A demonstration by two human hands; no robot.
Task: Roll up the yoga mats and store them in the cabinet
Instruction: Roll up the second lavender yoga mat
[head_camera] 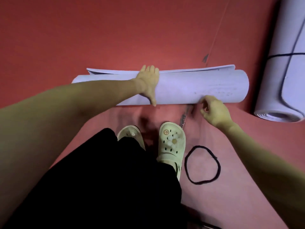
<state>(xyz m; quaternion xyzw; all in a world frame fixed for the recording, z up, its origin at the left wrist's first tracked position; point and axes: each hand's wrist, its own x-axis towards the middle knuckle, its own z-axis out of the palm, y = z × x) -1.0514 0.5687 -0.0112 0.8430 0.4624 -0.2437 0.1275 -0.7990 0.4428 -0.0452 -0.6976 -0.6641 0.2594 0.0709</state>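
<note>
A rolled lilac yoga mat (189, 86) lies across the red floor in front of my feet, its loose end showing along the far side. My left hand (148, 81) lies flat over the top of the roll, fingers straight and thumb down its near side. My right hand (214, 111) sits at the roll's lower near edge with fingers curled; whether they pinch anything is unclear. A second lilac mat (283, 71), rolled and tied with a dark cord, lies at the right. A black band loop (202, 164) lies on the floor by my right foot.
My feet in pale green clogs (171, 146) stand just behind the roll, with black trousers (102, 179) below. A thin dark strip (184, 116) lies on the floor under the roll's near edge. Red floor (115, 30) spreads beyond the mat.
</note>
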